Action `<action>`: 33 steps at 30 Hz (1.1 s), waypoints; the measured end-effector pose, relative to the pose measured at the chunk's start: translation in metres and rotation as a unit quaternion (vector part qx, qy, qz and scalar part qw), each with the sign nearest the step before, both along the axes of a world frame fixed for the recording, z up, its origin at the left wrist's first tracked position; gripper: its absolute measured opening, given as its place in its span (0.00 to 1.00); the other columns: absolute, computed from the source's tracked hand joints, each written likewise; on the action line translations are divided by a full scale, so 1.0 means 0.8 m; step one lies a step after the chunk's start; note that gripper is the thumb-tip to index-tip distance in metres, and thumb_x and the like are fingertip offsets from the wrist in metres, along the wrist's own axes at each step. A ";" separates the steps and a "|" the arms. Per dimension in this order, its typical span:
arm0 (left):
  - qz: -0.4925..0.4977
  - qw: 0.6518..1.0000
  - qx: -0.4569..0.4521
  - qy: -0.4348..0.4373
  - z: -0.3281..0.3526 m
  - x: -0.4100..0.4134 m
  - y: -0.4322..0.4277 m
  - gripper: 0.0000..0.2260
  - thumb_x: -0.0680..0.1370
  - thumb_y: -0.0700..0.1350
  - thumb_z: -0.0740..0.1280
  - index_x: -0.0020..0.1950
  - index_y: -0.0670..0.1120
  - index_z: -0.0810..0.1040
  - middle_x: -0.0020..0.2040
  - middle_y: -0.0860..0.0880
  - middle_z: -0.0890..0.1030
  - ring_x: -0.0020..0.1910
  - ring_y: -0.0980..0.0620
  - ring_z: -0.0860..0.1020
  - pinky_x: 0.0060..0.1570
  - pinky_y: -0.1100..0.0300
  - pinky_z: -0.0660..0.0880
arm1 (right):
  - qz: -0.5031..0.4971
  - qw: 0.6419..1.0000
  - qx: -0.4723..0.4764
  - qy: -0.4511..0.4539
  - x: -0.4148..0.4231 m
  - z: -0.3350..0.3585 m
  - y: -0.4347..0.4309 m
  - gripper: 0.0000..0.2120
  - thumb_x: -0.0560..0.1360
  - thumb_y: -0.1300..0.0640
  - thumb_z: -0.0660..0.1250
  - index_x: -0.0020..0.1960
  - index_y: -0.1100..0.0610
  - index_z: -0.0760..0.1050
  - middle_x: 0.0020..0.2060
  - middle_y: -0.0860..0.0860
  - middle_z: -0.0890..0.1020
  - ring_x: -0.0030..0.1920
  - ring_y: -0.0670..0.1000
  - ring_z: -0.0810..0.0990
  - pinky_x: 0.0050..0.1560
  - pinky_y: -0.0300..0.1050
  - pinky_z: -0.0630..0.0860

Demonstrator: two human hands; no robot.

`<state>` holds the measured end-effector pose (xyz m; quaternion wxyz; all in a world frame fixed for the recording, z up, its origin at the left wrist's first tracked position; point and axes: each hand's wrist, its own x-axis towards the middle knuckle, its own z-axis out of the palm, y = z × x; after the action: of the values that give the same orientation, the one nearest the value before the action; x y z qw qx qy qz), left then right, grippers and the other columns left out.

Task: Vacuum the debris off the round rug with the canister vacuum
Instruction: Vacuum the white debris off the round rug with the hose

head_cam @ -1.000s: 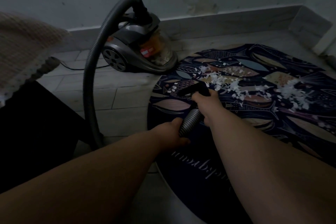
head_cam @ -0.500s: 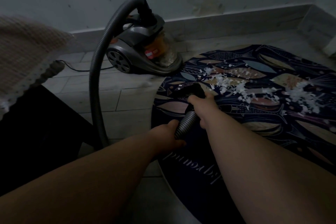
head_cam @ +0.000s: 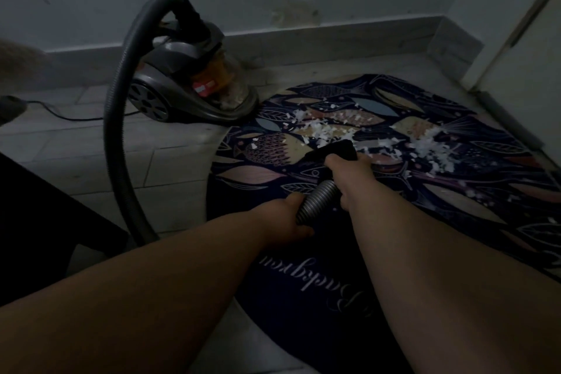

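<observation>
Mostly, the white debris (head_cam: 328, 130) is scattered over the far half of the round rug (head_cam: 455, 222), with the black nozzle (head_cam: 337, 150) laid at the flakes' near edge, presumably for suction. Its neck is gripped by the right hand (head_cam: 349, 173) for steering, while the ribbed hose (head_cam: 315, 200) is clasped by the left hand (head_cam: 282, 218), likely to manage slack from the canister vacuum (head_cam: 182, 82) beside the rug's far-left edge. Upside-down cursive (head_cam: 312, 279) at the rug's near edge and the canister's red label (head_cam: 206, 86) cannot be read.
</observation>
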<state>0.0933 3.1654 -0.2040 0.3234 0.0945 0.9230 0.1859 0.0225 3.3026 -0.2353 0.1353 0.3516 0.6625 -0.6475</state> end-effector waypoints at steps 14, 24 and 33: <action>-0.080 0.997 0.013 -0.017 -0.008 -0.007 0.100 0.31 0.77 0.53 0.66 0.74 0.49 0.55 0.67 0.42 0.71 0.64 0.43 0.72 0.63 0.53 0.68 | -0.115 0.993 0.026 -0.010 0.025 -0.003 0.112 0.38 0.75 0.55 0.68 0.77 0.43 0.50 0.60 0.58 0.72 0.51 0.63 0.78 0.52 0.62 0.79; -0.081 0.997 0.012 0.000 -0.009 -0.010 0.106 0.31 0.76 0.53 0.67 0.74 0.50 0.55 0.66 0.43 0.72 0.62 0.44 0.73 0.58 0.56 0.70 | -0.122 0.992 0.005 0.010 0.028 -0.005 0.120 0.39 0.73 0.53 0.69 0.77 0.43 0.50 0.63 0.58 0.72 0.52 0.62 0.77 0.54 0.63 0.79; -0.100 0.995 0.009 -0.010 -0.004 -0.001 0.120 0.32 0.77 0.53 0.66 0.75 0.50 0.54 0.68 0.43 0.70 0.65 0.44 0.71 0.63 0.54 0.68 | -0.120 0.993 0.019 -0.007 0.042 0.007 0.132 0.38 0.74 0.55 0.67 0.77 0.43 0.50 0.61 0.58 0.71 0.51 0.63 0.77 0.54 0.64 0.78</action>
<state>0.0926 3.2612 -0.2070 0.3487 0.1873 0.9039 0.1619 0.0563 3.4082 -0.2295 0.0544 0.4354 0.6265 -0.6442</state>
